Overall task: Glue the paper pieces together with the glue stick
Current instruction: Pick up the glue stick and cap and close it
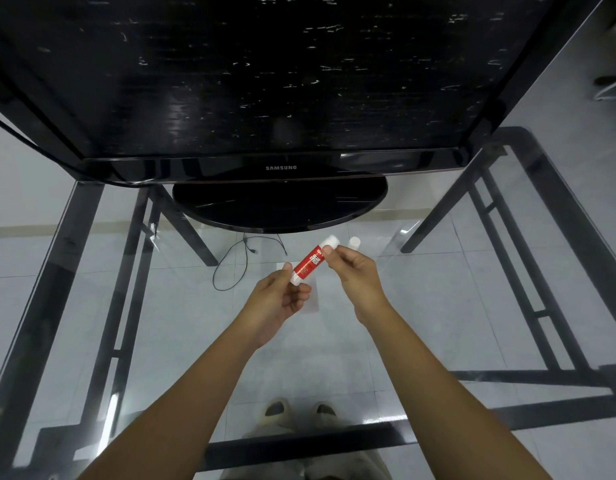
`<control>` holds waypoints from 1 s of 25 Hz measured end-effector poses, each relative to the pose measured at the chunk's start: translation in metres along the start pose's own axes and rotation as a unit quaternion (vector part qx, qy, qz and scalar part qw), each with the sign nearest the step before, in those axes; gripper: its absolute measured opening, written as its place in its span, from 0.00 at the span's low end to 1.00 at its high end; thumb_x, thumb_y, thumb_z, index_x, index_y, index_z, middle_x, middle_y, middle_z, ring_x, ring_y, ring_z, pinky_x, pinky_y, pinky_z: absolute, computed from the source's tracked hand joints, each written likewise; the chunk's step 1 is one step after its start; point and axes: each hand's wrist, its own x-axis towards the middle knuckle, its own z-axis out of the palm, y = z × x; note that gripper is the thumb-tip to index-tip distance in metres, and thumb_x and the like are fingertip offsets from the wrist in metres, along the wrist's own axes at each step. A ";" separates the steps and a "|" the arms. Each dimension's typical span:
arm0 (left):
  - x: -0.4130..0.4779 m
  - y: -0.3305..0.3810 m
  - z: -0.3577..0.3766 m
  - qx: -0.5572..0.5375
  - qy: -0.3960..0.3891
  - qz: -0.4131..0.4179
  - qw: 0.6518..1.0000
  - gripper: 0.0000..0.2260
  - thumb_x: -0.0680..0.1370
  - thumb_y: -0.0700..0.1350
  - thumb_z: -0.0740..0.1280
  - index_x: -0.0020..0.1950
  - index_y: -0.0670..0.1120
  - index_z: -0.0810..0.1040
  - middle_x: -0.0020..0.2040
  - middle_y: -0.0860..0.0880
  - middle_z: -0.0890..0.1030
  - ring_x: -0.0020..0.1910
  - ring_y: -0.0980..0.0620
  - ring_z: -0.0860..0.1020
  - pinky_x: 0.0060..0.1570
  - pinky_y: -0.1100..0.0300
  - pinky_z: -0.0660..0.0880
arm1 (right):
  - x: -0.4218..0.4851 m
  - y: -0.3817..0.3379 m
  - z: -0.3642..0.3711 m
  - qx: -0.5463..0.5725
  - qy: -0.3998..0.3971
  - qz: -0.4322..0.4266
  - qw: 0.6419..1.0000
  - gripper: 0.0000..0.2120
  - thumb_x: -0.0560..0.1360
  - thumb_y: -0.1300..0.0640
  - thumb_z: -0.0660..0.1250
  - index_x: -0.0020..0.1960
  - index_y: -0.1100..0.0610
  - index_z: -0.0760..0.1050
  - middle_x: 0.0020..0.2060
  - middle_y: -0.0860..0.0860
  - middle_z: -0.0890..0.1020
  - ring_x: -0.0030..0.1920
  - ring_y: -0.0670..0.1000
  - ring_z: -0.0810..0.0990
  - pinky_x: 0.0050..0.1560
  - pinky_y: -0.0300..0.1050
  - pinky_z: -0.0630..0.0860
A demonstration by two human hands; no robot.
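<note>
Currently both hands are raised over the glass worktop [92, 306], meeting on the glue stick [308, 263]. Left hand [278, 303] is closed on the stick's lower white end, thumb tip at its side, fingers curled under it. Right hand [356, 275] pinches the upper part of the red label between thumb and forefinger, other fingers folded in. Stick sits between the two hands, tilted, base toward the left hand, white top end [330, 241] pointing up and away toward the TV. Label reads "GLUE STICK".

A small white cylinder [354, 242] stands on the glass just beyond the right hand's fingers, near the stick's top end but apart from it; looks like the cap, can't confirm.

A pale paper piece [311, 301] lies flat on the worktop directly below the hands, partly hidden by the left hand; another pale edge [281, 266] shows just past the left thumb. Cannot tell whether that is one sheet or two.

Further out: a black Samsung TV [280, 98] on an oval stand [278, 206] takes up the far part of the worktop. Dark metal frame bars [528, 258] show through the glass, plus a black cable [237, 265] on the tiled floor [420, 306] below. The person's shoes [299, 412] are visible under the near edge.
</note>
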 end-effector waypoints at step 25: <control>0.004 0.014 0.003 0.133 0.044 0.026 0.990 0.23 0.78 0.61 0.53 0.41 0.45 0.77 0.28 0.51 0.75 0.29 0.55 0.71 0.35 0.62 0.71 | -0.006 -0.002 0.011 0.026 0.033 -0.048 0.998 0.07 0.74 0.46 0.65 0.39 0.45 0.79 0.30 0.35 0.79 0.37 0.32 0.77 0.34 0.20 0.68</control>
